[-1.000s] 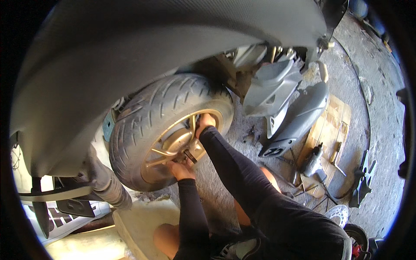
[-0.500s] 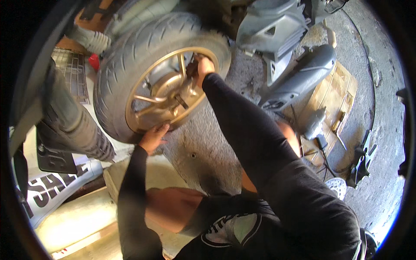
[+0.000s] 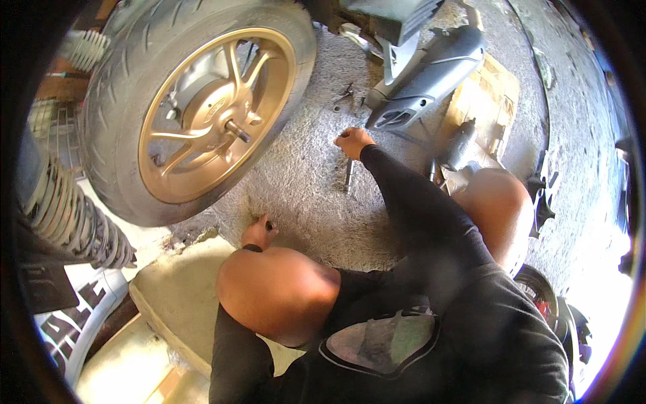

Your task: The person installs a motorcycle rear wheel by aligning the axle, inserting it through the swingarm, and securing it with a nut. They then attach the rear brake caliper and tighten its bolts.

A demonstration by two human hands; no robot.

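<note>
A scooter wheel with a gold rim (image 3: 151,165) and a black tyre (image 3: 101,128) stands at the left, its threaded axle end (image 3: 237,130) bare at the hub. Low in front of it, my left hand (image 3: 256,234) is closed on a small dark ring-shaped piece (image 3: 269,226) that looks like a nut. My right hand (image 3: 356,143) is over the floor right of the wheel, fingers pinched together. A slim metal rod (image 3: 348,178) shows just below that hand; whether the fingers hold it is unclear.
A grey exhaust muffler (image 3: 431,81) lies right of the wheel, near cardboard (image 3: 494,87) bearing a power tool (image 3: 461,145). Small metal parts (image 3: 344,97) lie on the rough floor. A coil-spring shock (image 3: 77,212) hangs at the left, above a pale block (image 3: 175,283).
Both hands have left the wheel. My left hand has come down to the floor, to the small ring-shaped piece; my right hand has swung right to the floor. The view has shifted.
</note>
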